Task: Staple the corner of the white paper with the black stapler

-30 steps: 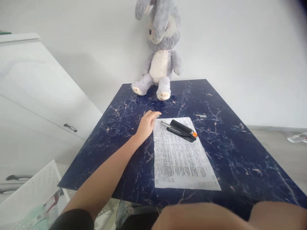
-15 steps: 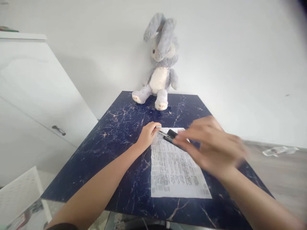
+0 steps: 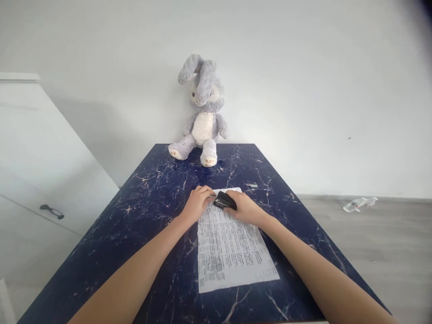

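A black stapler (image 3: 225, 200) is gripped in my right hand (image 3: 243, 207), above the top part of a printed sheet of paper (image 3: 236, 252). Thumb and fingers of that hand wrap around its rear. My left hand (image 3: 199, 202) is closed at the stapler's front end, near the sheet's upper left corner. A thin metallic bit shows by its fingertips, but what they pinch is too small to make out. The paper lies flat on the dark blue marbled table (image 3: 162, 207), its top partly covered by both hands.
A small pale strip (image 3: 251, 185) lies on the table beyond the sheet, to the right. A grey plush rabbit (image 3: 203, 126) sits at the table's far edge against the wall. A white cabinet (image 3: 43, 157) stands left; a clear plastic item (image 3: 359, 204) lies on the floor at right.
My right hand has come down and inward with the stapler, towards my left hand. My view has shifted, and the pale strip now shows on the table beyond the paper.
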